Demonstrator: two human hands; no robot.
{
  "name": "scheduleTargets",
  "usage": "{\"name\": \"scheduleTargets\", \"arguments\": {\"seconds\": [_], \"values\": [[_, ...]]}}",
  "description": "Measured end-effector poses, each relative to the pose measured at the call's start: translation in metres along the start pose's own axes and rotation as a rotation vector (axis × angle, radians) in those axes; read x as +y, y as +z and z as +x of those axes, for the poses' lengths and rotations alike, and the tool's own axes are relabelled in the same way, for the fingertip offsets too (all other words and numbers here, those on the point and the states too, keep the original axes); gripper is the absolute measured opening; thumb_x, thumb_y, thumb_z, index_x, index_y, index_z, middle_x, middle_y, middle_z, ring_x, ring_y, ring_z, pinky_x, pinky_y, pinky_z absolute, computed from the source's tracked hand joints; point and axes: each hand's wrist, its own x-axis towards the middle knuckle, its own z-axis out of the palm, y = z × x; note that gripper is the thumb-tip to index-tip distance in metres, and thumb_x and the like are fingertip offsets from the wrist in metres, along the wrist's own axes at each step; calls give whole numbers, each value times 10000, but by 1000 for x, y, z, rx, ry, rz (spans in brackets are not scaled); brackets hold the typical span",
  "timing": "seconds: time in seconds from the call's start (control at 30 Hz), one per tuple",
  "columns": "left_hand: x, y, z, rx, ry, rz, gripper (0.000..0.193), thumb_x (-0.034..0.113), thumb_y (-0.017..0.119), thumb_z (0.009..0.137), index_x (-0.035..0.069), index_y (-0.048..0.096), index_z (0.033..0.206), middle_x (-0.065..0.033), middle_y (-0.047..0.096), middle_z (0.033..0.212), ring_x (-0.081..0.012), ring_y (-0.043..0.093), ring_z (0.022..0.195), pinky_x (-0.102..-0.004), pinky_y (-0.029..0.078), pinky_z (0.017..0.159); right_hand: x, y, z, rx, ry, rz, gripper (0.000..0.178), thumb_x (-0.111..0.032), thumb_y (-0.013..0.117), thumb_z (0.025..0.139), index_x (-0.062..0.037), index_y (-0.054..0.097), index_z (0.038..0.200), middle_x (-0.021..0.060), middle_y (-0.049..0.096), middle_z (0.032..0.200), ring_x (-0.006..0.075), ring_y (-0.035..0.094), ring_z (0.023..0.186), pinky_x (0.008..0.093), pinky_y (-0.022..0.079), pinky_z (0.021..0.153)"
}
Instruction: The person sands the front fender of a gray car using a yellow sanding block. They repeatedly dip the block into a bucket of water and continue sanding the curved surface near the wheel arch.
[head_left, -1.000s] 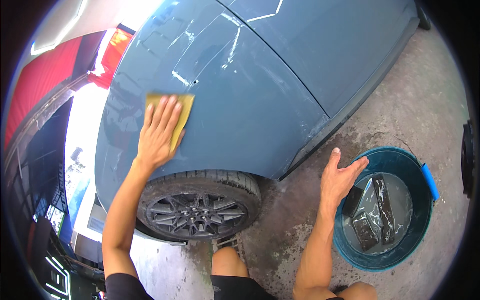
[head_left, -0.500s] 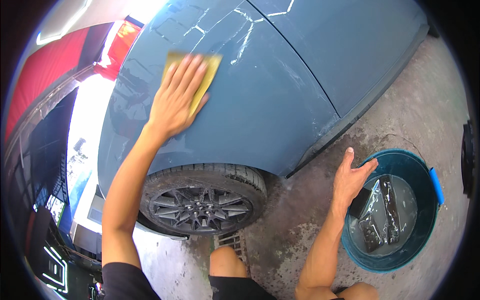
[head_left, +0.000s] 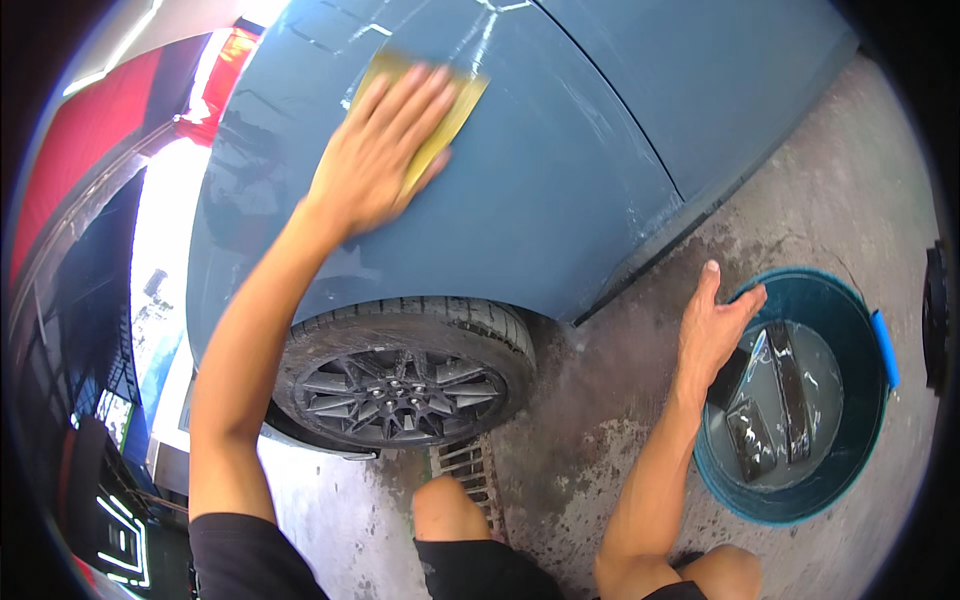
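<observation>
A drain grate (head_left: 476, 472) lies in the floor (head_left: 620, 365).

This looks like a vehicle workshop, perhaps one for bodywork or washing. A grey-blue car (head_left: 500, 220) fills the upper middle of the frame, its black multi-spoke wheel (head_left: 400, 395) below. The bare, stained concrete floor (head_left: 570, 460) has damp-looking dark patches, and a metal drain grate (head_left: 468, 470) is set into it at lower centre. At right stands a teal bucket (head_left: 872, 430) of cloudy water with dark blocks (head_left: 790, 390) in it. Red sheeting (head_left: 85, 140) hangs at upper left, beside a glaring bright opening (head_left: 165, 235); angular light strips (head_left: 140, 545) glow at lower left.
</observation>
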Motion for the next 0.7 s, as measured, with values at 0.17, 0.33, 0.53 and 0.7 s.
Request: {"name": "scheduleTargets", "arguments": {"seconds": [0.17,0.33,0.53,0.7], "values": [[9,7,11,12,2,19,702,449,493,1119,54,363,1685,-145,340,1762,-316,235,1661,-494,163,1361,-2,-16,1,-17,39,56,1001,-482,657,1047,241,228,1591,435,232,1693,482,203,1636,470,183,1355],[20,-5,-125,-228,-31,-65,723,468,508,1107,74,353,1693,-125,329,1770,-303,243,1662,-490,165,1364,1,-3,-2,-16,-30,-8,1004,-480,658,1045,242,224,1591,435,219,1697,479,189,1640,471,174,1357],[20,12,50,64,36,72,676,474,459,1133,91,381,1684,-91,348,1765,-250,266,1652,-459,165,1370,1,-2,-6,-18,19,47,1002,-468,662,1040,248,225,1586,434,219,1698,479,194,1639,465,168,1360],[36,2,-114,-270,-17,-86,701,428,509,1100,104,354,1702,-94,312,1784,-282,223,1670,-486,105,1377,-1,-8,1,3,-8,38,998,-447,677,1037,256,222,1580,449,222,1687,493,206,1631,469,168,1359]]}}
